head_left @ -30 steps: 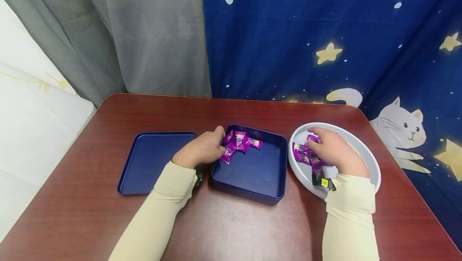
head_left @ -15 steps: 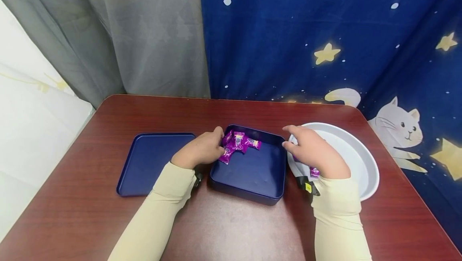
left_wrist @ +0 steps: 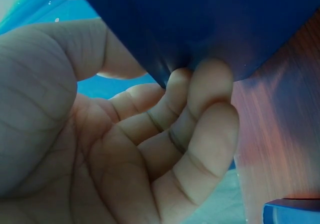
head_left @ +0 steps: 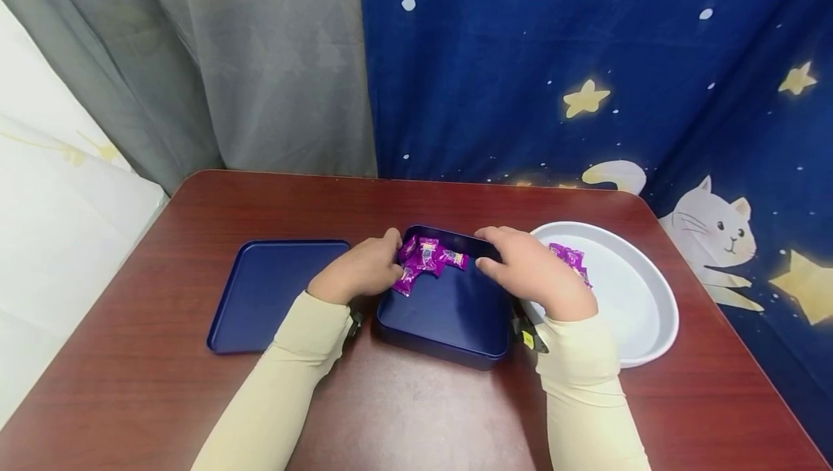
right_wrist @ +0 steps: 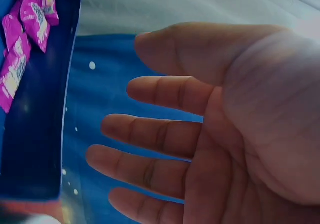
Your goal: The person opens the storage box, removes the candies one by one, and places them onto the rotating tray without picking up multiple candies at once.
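Observation:
A dark blue rectangular box [head_left: 436, 348] sits mid-table, several purple-wrapped candies [head_left: 427, 255] heaped in its far left corner. At the box's left wall, my left hand [head_left: 360, 266] pinches the edge, thumb at the rim; the left wrist view has its curled fingers [left_wrist: 210, 134] against the outside of the wall. My right hand [head_left: 535, 273] hovers over the box's right side, thumb and fingers spread. In the right wrist view its palm [right_wrist: 215, 159] holds nothing, and candies [right_wrist: 34, 19] show inside the box. More purple candies [head_left: 570, 260] lie on a round white tray [head_left: 628, 319], partly hidden by the right hand.
A flat blue lid [head_left: 270, 301] lies on the table left of the box, partly behind the left arm. The white tray stands close to the box's right wall. Grey and blue curtains [head_left: 455, 80] hang behind the table's far edge.
My right hand has moved left from over the candies on the white tray, across its rim, to above the box. The left hand stays at the box wall.

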Tool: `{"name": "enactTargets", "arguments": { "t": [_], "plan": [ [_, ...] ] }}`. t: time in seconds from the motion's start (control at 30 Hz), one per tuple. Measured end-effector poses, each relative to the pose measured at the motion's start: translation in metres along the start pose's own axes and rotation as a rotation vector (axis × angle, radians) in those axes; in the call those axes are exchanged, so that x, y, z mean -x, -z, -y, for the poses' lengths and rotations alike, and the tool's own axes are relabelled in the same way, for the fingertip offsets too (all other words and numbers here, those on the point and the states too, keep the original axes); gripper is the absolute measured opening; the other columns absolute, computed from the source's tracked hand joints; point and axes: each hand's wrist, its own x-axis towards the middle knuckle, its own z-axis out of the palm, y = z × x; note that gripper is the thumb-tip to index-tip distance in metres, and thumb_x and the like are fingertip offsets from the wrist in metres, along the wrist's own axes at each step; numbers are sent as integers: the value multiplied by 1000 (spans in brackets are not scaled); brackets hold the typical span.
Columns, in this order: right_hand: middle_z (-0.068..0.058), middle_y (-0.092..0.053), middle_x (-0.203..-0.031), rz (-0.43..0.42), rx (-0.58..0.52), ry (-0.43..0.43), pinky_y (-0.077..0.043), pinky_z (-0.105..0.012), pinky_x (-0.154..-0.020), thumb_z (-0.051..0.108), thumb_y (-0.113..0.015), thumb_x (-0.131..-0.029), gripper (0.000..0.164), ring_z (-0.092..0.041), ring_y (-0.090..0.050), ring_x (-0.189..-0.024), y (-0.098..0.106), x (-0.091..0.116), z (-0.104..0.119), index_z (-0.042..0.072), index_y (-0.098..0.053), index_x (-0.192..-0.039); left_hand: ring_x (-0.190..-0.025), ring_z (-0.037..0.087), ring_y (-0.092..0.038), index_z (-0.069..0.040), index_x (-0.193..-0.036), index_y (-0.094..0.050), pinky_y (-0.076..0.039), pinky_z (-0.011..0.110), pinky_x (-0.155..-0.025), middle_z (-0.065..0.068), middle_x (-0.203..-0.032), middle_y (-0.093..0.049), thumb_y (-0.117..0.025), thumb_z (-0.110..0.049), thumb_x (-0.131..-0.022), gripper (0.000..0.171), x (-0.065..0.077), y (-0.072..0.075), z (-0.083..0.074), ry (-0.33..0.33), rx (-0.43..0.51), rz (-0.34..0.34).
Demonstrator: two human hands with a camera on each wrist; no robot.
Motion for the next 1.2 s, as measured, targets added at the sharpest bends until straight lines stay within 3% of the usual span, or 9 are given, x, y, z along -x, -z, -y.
{"name": "enactTargets", "arguments": {
  "t": [0.43,0.83,1.2],
  "plan": [
    [-19,-59,-132,65,42,39,-38,-48,-106,19,-67,-93,47,-35,-54,-124,-23,-17,18,1,-57,-135,-84,23,-58,-2,-122,-45,-49,40,-81,10,-93,-60,-61,-14,-95,34,-1,-1,2,4,-5,-7],
    [-16,-55,-138,184,70,1,-35,-46,-109,22,-70,-92,57,-32,-49,-131,-41,-32,12,4,-51,-143,-86,23,-59,-3,-121,-46,-49,40,-82,10,-94,-61,-61,-15,-95,33,-3,-2,2,8,-8,-9],
    [-14,-49,-146,226,47,18,-29,-44,-113,26,-69,-93,58,-30,-41,-138,-53,-41,7,5,-50,-144,-83,22,-59,-3,-124,-46,-50,40,-79,10,-96,-62,-60,-15,-96,34,-2,-1,1,27,6,7]
  ]
}}
